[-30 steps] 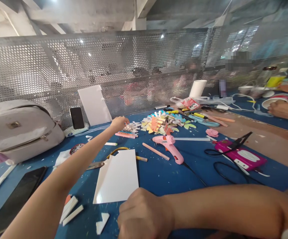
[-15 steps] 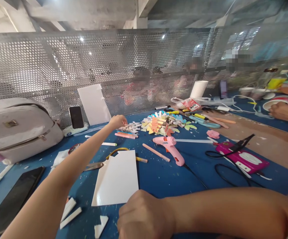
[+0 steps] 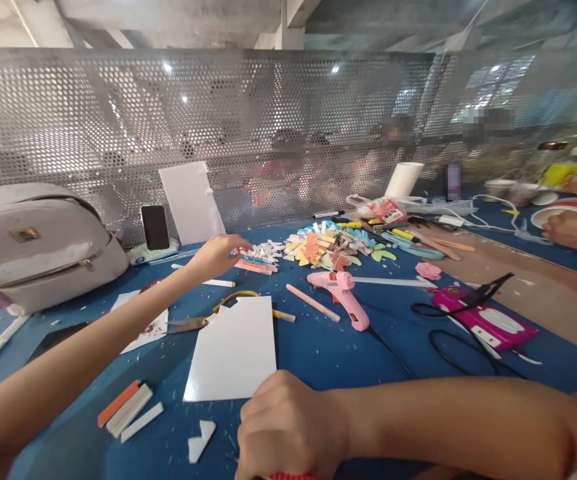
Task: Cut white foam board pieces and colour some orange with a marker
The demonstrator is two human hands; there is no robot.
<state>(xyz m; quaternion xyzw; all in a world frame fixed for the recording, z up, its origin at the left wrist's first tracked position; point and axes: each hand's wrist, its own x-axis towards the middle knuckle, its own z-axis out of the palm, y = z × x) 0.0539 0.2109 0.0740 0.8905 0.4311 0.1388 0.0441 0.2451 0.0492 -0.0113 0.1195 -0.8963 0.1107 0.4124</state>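
Observation:
My left hand [image 3: 221,257] is stretched forward over the table beside the pile of white paper scraps [image 3: 267,252]. Its fingers are curled together; whether a scrap is between them is hidden. My right hand [image 3: 288,423] is a closed fist at the bottom edge, wrapped round a red ribbed object [image 3: 292,476] that is mostly hidden. Just beyond it lies a white sheet with a notched top edge [image 3: 236,353], partly over a pair of scissors with yellow handles [image 3: 188,325]. A small cut white piece [image 3: 201,440] rests to the fist's left.
Coloured paper cutouts [image 3: 318,245] are heaped at the centre. A pink glue gun [image 3: 346,297], its cord, and a magenta power strip [image 3: 486,319] lie rightward. A backpack [image 3: 43,247] and an upright phone [image 3: 155,228] stand left. Another person's hand [image 3: 573,230] holds a cup at far right.
My left hand has drawn back slightly to the left from the scraps, and its forearm has swung left, uncovering an orange strip. The red object now shows under my right fist.

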